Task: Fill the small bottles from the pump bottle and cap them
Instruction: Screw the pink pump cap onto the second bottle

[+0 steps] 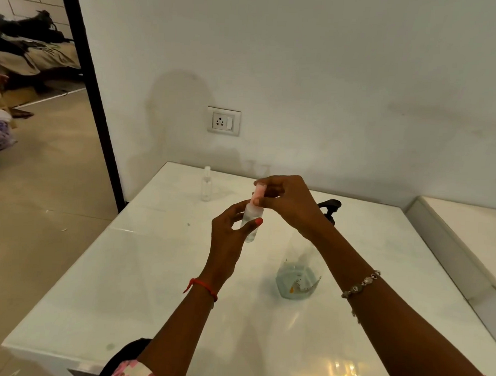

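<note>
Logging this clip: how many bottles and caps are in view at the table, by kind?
Small bottles: 2 (held bottle in the left hand; standing bottle at the far left of the table)
Pump bottle: 1
Pink cap: 1, pinched by the right hand at the held bottle's top
Total: 4

White table [152, 269], wall socket [223, 120] behind
</note>
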